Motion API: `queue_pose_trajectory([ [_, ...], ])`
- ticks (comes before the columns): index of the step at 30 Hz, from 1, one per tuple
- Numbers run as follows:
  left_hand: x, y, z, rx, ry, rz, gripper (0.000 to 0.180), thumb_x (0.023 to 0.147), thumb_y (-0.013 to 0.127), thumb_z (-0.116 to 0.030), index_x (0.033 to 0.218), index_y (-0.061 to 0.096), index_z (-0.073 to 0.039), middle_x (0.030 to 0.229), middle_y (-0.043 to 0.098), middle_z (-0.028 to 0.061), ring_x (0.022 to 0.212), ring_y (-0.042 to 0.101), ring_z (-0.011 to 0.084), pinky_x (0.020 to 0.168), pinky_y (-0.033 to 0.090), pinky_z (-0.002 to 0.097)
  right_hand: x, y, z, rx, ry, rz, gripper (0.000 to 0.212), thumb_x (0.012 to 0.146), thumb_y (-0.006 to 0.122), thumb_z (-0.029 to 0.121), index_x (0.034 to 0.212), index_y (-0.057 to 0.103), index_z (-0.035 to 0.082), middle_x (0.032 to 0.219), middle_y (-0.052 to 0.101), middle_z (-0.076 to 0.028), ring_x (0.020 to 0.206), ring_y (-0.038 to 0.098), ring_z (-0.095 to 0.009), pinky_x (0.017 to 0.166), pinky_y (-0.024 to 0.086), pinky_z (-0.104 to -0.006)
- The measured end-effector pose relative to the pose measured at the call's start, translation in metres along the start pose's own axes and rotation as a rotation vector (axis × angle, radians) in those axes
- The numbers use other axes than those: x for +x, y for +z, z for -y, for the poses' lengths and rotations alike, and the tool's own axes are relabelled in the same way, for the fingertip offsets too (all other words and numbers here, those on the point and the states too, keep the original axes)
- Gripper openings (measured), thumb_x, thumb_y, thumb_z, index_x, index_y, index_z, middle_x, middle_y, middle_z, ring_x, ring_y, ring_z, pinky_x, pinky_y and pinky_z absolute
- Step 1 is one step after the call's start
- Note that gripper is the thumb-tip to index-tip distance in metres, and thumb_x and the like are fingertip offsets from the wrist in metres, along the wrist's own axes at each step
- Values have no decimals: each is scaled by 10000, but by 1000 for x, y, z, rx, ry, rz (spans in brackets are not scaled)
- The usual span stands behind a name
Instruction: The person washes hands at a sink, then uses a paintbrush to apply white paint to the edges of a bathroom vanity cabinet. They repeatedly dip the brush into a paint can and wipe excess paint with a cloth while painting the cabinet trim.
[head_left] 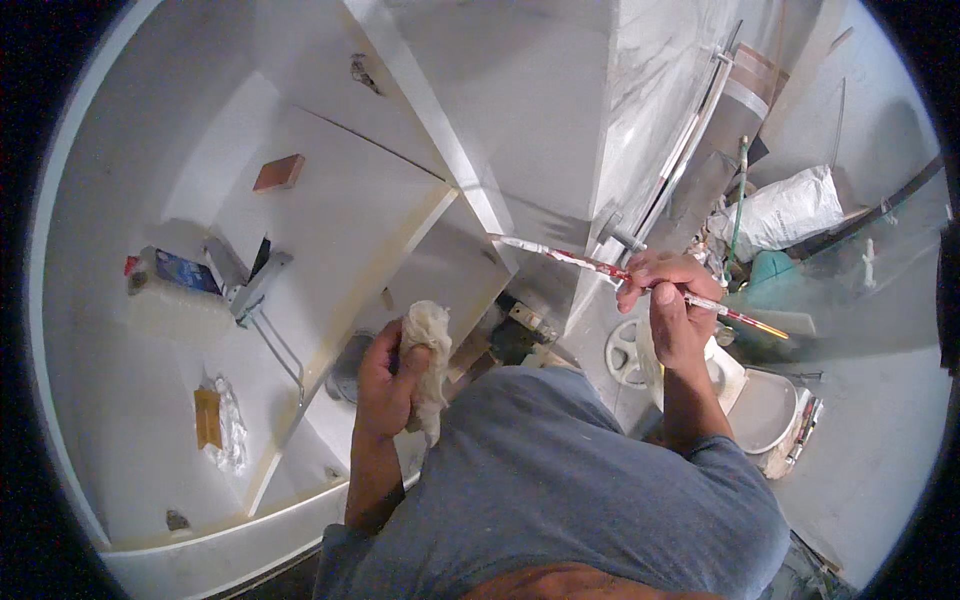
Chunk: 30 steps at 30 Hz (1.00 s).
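Note:
My right hand (675, 300) is closed around a long, thin paintbrush (575, 259) streaked with red and white paint. The brush lies nearly level, its tip pointing left. That tip is at the edge of a white panel (478, 205); whether it touches cannot be made out. Lower and to the left, my left hand (383, 385) grips a crumpled cream rag (430, 345), its loose end hanging down beside my grey shirt.
On the white surface at left are a reddish-brown block (279, 173), a clear container with a blue label (185, 272), a tool with a bent wire frame (262, 290) and crumpled foil (232, 430). At right stand a white sack (795, 212) and a pale bucket (765, 410).

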<state>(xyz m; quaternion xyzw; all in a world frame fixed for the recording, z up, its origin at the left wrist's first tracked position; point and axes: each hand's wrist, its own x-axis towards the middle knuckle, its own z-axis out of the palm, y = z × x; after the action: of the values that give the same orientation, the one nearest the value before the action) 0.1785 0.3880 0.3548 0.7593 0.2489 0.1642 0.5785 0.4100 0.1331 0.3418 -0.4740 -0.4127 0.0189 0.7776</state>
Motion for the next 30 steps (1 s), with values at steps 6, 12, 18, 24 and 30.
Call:
queue_pose_trajectory([
  [6,18,8,-86,473,507,-329,350,959,677,-196,1224,618,25,1120,669,121,1005,642,205,924,497,326,6,-14,-7,69,-23,-31,211,1002,591,189,991,648,-14,792,673,-127,703,639,-212,703,515,-370],
  [12,83,43,-100,346,430,-339,265,974,658,-233,939,663,29,814,633,58,766,559,124,702,446,272,3,-20,-19,144,-90,-84,238,1002,596,230,966,666,6,746,671,-101,686,636,-205,732,494,-387],
  [18,129,72,-115,451,288,-398,457,958,697,-327,686,659,39,569,541,18,570,477,113,573,396,303,-14,-35,-31,176,-48,-175,234,1004,588,210,939,653,-4,736,646,-100,654,624,-212,707,494,-395],
  [24,156,59,-136,693,353,-712,701,972,638,-492,538,556,53,511,470,58,502,361,169,526,356,379,-16,-46,-38,220,-62,-179,224,995,593,202,933,649,-6,734,639,-99,630,621,-210,679,489,-377],
  [30,168,62,-173,702,260,-775,805,957,601,-590,477,461,41,456,393,56,505,344,175,521,333,386,-16,-45,-50,174,-79,-181,218,973,620,200,896,654,-1,710,642,-97,605,621,-211,652,483,-376],
])
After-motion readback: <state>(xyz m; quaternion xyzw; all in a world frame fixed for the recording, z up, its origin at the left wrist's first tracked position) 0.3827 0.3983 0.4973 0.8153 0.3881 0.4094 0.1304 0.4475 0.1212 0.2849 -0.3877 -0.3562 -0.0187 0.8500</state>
